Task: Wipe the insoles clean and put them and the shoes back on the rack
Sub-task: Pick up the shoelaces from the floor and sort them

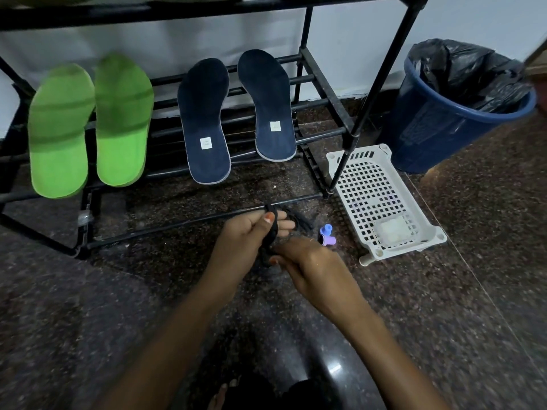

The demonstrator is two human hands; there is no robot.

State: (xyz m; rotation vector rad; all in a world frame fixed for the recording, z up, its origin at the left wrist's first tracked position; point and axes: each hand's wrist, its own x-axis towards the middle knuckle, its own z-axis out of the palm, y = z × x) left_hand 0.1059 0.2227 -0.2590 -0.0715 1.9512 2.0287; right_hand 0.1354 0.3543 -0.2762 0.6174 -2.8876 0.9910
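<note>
Both hands are closed on one dark fabric strip [271,229]. The left hand [248,232] has it looped over curled fingers with the thumb pressing on top, and the right hand [307,261] pinches its lower end just beneath. The strip is limp and bunched; I cannot tell whether it is a wiping cloth or a lace.

A small purple plastic piece [327,235] lies just past the hands, and to its right is a white perforated basket [402,253] holding a pale block. Both are on the floor [88,291], a dark, speckled, polished stone that looks slick.

The insoles are already on the lower bars of the black rack [322,84], heels towards the viewer. The green pair [62,134] is on the left and the navy pair [205,122] to its right. They look light, thin and bendable, probably foam with a cloth face. Pinched at one end they would likely droop, so a grip across the waist or a flat palm underneath seems safer. Since they span open bars, a nudge could tip one through a gap.

No shoe is clearly in view, because the upper shelf is cut off by the frame. Beyond the rack are a pale wall [177,39] and, to the right, a blue bin [429,134] lined with black plastic.
</note>
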